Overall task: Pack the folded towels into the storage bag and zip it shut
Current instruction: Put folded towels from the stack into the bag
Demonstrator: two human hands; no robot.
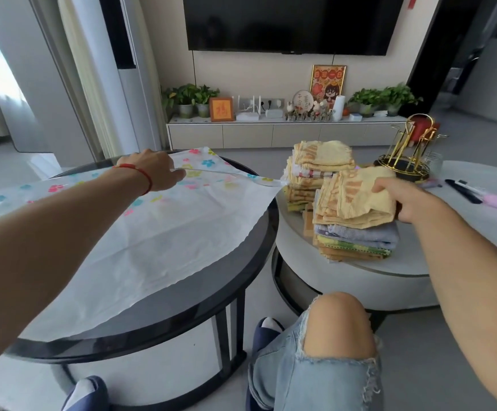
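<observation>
The person sits with both arms stretched out over two round worktops. On the dark glass worktop (pixel 241 280) to their left lies the storage bag (pixel 158 232), a flat white plastic sheet printed with small coloured flowers along its far part. The left hand (pixel 152 170), a red string around its wrist, is closed on the bag's far edge, pinching it and lifting it so that the edge runs taut and raised towards the right, where its corner reaches the towels.

On the pale worktop (pixel 360 277) to the right stand two stacks of folded towels. The far stack (pixel 315 170) is mostly yellow and orange, with a checked one in the middle. The near stack (pixel 357 238) has blue, green and orange towels under a yellow top towel (pixel 357 200). The right hand (pixel 404 200) grips this top towel at its right side, thumb underneath and fingers curled over it, the forefinger lying along the top.

Behind the stacks a gold wire rack (pixel 407 149) stands on the same worktop, and a black pen (pixel 460 189) lies further right.
</observation>
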